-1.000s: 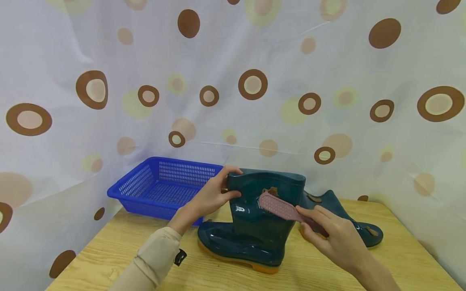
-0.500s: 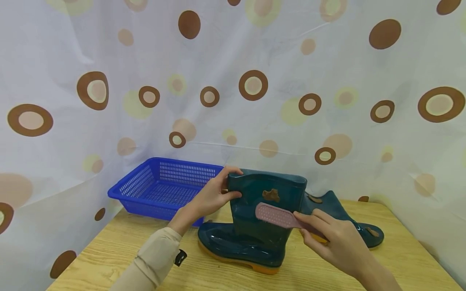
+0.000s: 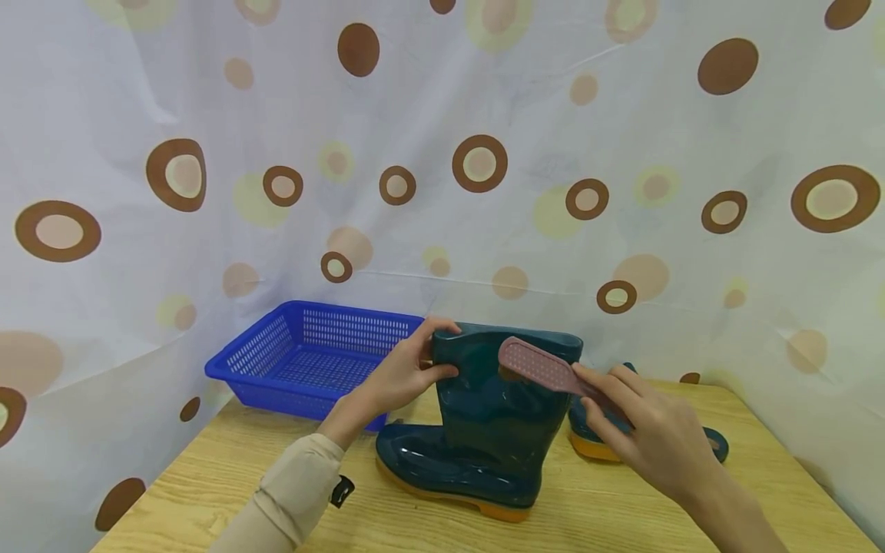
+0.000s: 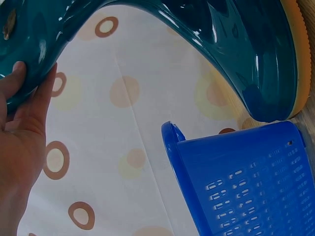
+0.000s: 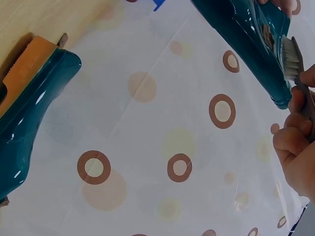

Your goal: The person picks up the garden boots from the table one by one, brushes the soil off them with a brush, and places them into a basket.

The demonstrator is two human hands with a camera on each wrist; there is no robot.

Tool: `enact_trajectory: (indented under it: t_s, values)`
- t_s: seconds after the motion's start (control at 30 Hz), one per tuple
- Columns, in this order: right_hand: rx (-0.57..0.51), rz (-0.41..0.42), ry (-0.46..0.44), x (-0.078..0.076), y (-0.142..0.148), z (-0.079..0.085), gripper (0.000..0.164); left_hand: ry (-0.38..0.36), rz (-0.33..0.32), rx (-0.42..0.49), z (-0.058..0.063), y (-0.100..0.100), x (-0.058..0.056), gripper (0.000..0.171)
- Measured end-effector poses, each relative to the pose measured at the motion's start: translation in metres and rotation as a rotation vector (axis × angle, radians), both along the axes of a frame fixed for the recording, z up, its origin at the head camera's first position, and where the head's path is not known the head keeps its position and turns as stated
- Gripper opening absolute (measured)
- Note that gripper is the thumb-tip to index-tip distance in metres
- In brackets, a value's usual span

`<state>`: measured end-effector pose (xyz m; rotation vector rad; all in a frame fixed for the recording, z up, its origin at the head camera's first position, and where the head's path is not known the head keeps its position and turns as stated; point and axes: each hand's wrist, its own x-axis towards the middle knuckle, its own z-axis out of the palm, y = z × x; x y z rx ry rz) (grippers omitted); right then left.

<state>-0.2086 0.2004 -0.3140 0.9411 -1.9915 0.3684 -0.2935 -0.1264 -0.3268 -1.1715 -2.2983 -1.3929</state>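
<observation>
A glossy dark teal rain boot (image 3: 494, 453) with an orange sole stands upright on the wooden table, toe to the left. My left hand (image 3: 408, 367) grips the left side of its top opening, thumb on the outside of the shaft. With my right hand (image 3: 646, 426) I hold a pink scrub brush (image 3: 535, 365) by its handle, the head over the upper shaft. In the right wrist view its pale bristles (image 5: 289, 59) face the boot right by a brown mud patch (image 5: 267, 37). The brush head mostly covers that patch in the head view.
A blue perforated plastic basket (image 3: 311, 384) stands at the back left, close to the boot's toe. Behind my right hand lies a second teal boot (image 3: 588, 430), partly hidden. A white curtain (image 3: 442, 100) with brown circles hangs behind the table (image 3: 608, 514).
The brush dipped down the shaft, baring the mud patch, then rose with my right hand back up to the top part. My left hand and the boot have stayed nearly still.
</observation>
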Motion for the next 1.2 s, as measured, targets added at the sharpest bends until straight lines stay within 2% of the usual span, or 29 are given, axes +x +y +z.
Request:
enact_trajectory:
  t_s: [0.2, 0.43, 0.6, 0.7, 0.9, 1.2]
  values:
    - [0.025, -0.027, -0.003, -0.001, 0.001, -0.002, 0.05, 0.008, 0.001, -0.006, 0.0, 0.0, 0.0, 0.052]
    - [0.034, -0.037, -0.037, 0.0, 0.002, -0.006, 0.029, 0.015, 0.006, -0.008, -0.001, 0.001, -0.002, 0.052]
    - [0.03, -0.039, -0.082, 0.002, 0.002, -0.007, 0.039, 0.011, 0.007, -0.016, -0.001, 0.0, -0.002, 0.053]
    - [0.029, -0.041, -0.104, 0.003, 0.002, -0.008, 0.04, 0.008, 0.008, -0.019, 0.0, 0.0, -0.002, 0.053]
    - [0.027, -0.027, -0.112, 0.004, 0.002, -0.011, 0.047, 0.0, 0.003, -0.02, 0.0, 0.0, -0.002, 0.053]
    - [0.037, -0.015, -0.115, 0.005, 0.005, -0.015, 0.046, 0.008, 0.009, -0.024, 0.0, 0.0, -0.003, 0.053]
